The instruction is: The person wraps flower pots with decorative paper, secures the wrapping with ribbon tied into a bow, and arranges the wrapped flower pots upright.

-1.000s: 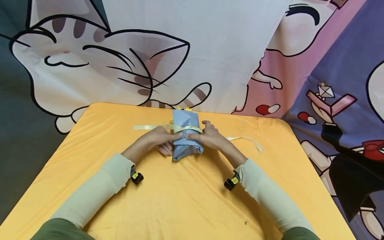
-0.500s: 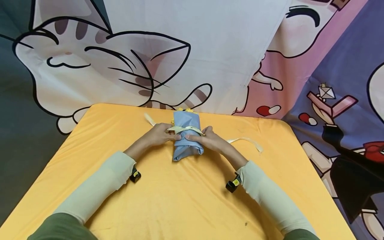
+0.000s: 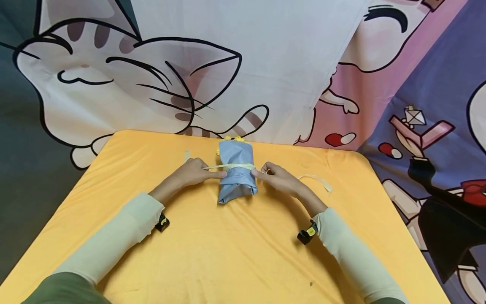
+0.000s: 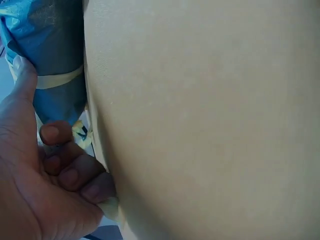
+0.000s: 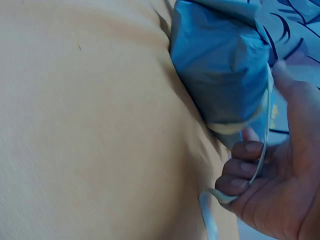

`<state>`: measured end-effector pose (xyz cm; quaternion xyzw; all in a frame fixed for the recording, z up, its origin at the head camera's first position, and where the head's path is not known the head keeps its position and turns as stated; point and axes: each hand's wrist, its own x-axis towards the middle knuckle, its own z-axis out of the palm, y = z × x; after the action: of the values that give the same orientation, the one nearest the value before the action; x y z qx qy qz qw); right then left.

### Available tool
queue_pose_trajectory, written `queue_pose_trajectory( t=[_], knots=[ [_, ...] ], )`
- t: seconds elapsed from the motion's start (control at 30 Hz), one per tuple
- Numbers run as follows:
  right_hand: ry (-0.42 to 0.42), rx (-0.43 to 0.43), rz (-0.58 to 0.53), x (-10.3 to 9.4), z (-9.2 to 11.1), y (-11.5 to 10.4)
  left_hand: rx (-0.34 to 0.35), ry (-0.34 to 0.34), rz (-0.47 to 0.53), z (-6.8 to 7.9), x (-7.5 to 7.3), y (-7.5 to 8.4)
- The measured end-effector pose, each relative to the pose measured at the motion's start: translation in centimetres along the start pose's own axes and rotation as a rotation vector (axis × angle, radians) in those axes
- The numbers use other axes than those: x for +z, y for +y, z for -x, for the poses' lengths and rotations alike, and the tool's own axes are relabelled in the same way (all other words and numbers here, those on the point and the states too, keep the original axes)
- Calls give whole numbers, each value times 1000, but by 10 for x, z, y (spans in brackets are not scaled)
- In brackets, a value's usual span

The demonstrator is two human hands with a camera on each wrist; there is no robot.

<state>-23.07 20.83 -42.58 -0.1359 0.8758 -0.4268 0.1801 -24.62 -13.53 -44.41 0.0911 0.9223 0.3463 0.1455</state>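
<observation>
A small bouquet wrapped in blue paper [image 3: 236, 153] lies on the table, with yellow flowers [image 3: 238, 139] showing at its far end. Round its middle runs a pale yellow ribbon [image 3: 243, 166]. At the left side, my left hand [image 3: 191, 172] grips one length of this ribbon, its thumb touching the wrap. My right hand [image 3: 282, 178] holds the other length on the right, thumb near the paper. In the right wrist view, the ribbon [image 5: 228, 128] passes through the curled fingers [image 5: 240, 167] and its tail hangs below them. The bouquet's underside is hidden.
Yellow cloth [image 3: 212, 253] covers the table. The ribbon's right tail [image 3: 322, 182] lies on it beyond my right wrist. A printed cat backdrop [image 3: 152, 97] stands directly behind the far edge, and a purple printed cloth [image 3: 436, 169] borders the right side.
Both hands have moved outward from the bouquet, and the ribbon round it is now drawn straighter. My left hand has taken up the left length, which lay flat on the cloth before.
</observation>
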Motion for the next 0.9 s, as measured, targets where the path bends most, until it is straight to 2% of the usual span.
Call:
queue_pose_trajectory(
  t=[0.1,0.13,0.23,0.33,0.43,0.6,0.9],
  knots=[
    [-32,-116,-14,-9,0,6,-24,-29,-33,2,-2,1],
    [-44,-173,-13,-12,-4,13,-23,-40,-43,3,-3,1],
    [-64,-234,27,-17,-3,18,10,-62,-54,6,-6,-2],
    [-67,-213,58,-19,-1,21,60,-74,-37,9,-9,-6],
    [-66,-130,64,-18,4,14,86,-87,-13,12,-13,-10],
    [-55,-59,57,-17,5,11,86,-110,-13,13,-15,-14],
    [-78,-22,29,-19,7,13,75,-138,-6,15,-20,-16]
  ],
)
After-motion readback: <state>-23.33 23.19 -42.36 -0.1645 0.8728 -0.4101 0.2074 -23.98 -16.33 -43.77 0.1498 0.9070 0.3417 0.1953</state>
